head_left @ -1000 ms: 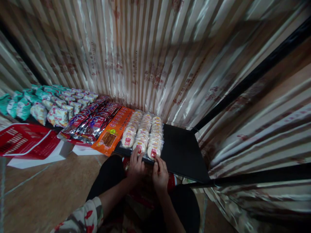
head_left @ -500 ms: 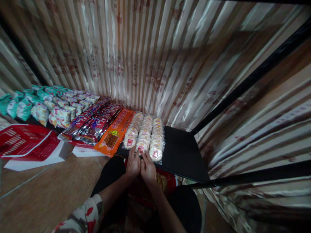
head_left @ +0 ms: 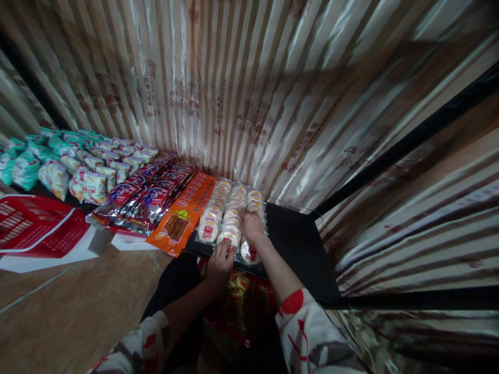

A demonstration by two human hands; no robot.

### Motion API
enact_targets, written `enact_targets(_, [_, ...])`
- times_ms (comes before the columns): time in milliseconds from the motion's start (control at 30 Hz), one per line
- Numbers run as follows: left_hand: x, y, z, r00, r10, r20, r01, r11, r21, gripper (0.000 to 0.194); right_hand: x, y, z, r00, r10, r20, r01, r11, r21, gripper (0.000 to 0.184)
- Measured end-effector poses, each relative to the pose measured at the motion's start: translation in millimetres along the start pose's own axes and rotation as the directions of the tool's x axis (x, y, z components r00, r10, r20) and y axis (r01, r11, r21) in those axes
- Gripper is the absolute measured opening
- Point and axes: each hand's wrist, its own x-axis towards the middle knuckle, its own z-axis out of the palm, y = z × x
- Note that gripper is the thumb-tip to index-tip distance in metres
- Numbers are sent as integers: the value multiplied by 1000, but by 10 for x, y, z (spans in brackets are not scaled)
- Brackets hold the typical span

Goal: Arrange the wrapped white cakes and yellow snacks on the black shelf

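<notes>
Packets of round white rice crackers in clear wrap (head_left: 209,228) lie in three overlapping rows on a black shelf (head_left: 298,241). My left hand (head_left: 220,266) rests at the near end of the middle row, fingers stretched onto the front cracker packet (head_left: 229,241). Farther back, my right hand (head_left: 252,227) reaches over the right row, its fingertips against the packets midway along the middle row. Those fingers are bent and partly hidden, so their grip does not show. Under my hands, between my knees, is a red and gold package (head_left: 239,291), dark and partly covered.
Left of the crackers lie an orange snack bag (head_left: 179,221), dark red shiny packs (head_left: 144,200) and several white and green bags (head_left: 89,182). A red basket (head_left: 42,226) stands at the left on the floor. Behind hangs a striped curtain (head_left: 202,93); a black pole (head_left: 390,150) slants at the right.
My right hand has left the front of the middle row and moved up and right over the packets. My left hand stays at the front packet. The view has shifted slightly.
</notes>
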Motion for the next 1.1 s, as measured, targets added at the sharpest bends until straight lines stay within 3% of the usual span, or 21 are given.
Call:
enact_targets(133, [15,9,-7,998,-34,52,34,999,-2,26,129,35,10,995,66,71,-60,995,-80,29])
enact_targets(467, [-15,17,23,994,-66,82,68,997,-25,27,205,89,10,988,28,150,-23,999,-38,24])
enact_targets(667, [-13,22,14,999,-29,32,31,999,-44,27,181,87,28,998,9,62,-8,1000,-5,24])
enact_targets(833, [61,66,-2,997,-67,31,67,998,-16,26,182,109,61,1000,-7,-15,7,1000,19,23])
enact_targets(1100, [132,121,9,994,-87,67,90,994,-56,24,212,87,44,999,39,20,-39,999,24,25])
